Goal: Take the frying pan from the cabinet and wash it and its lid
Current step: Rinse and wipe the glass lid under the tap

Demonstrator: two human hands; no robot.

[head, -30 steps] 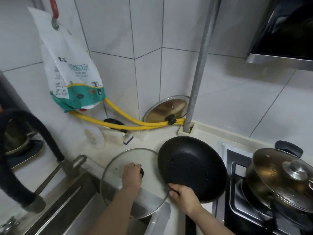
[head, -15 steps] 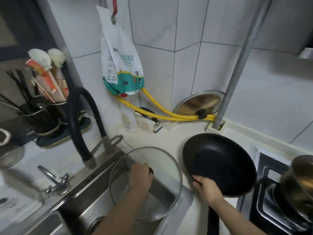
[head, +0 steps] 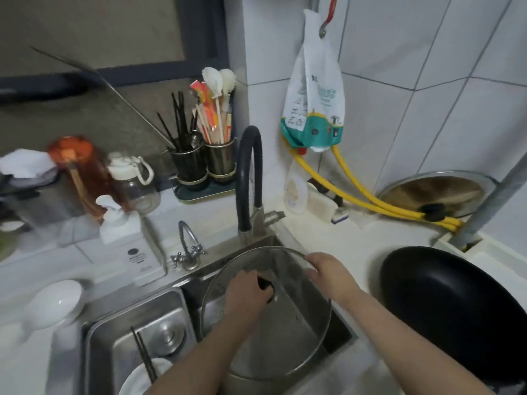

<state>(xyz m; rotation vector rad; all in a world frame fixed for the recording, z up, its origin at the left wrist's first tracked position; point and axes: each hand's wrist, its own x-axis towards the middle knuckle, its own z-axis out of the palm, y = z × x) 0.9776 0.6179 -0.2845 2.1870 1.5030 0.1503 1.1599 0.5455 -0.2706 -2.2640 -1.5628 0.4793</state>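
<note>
One glass lid (head: 273,317) sits low in the frame's centre over the sink (head: 339,334); the left hand (head: 246,297) clasps its knob and the right hand (head: 330,273) pinches its rim. One frying pan (head: 453,306) rests at lower right on the counter (head: 339,238), apart from both hands.

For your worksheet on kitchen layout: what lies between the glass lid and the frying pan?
In the head view, only bare white counter separates glass lid and frying pan.

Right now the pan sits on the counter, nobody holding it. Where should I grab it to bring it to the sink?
Probably by the near rim. The frying pan lies flat, mouth up, on the counter right of the sink, and its handle isn't visible in this view. The right hand is nearest: come from the sink side and hook the fingers over the rim.
</note>
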